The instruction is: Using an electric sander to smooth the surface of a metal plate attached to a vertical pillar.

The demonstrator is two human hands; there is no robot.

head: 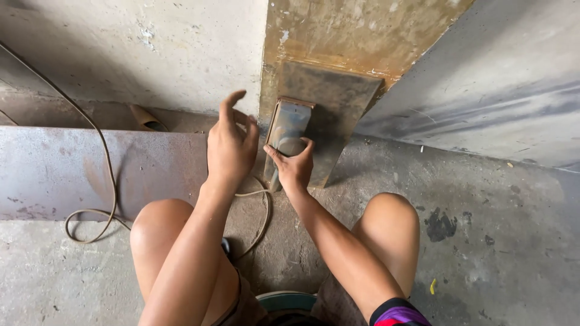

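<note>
My right hand [294, 166] grips a grey electric sander [286, 134] and presses its flat pad against a rusty brown metal plate [338, 115] at the foot of a rusty steel column [350, 33]. My left hand [231, 145] hovers just left of the sander with its fingers spread and holds nothing. The sander's beige cord [106, 169] runs from under my hands, loops on the floor at the left and goes up along the wall. My bare knees frame the lower part of the view.
A long rusty steel plate [72, 172] lies flat at the left. A small brown tube end [148, 121] lies behind it. Grey concrete walls stand on both sides of the column. A teal round rim [287, 299] shows between my legs.
</note>
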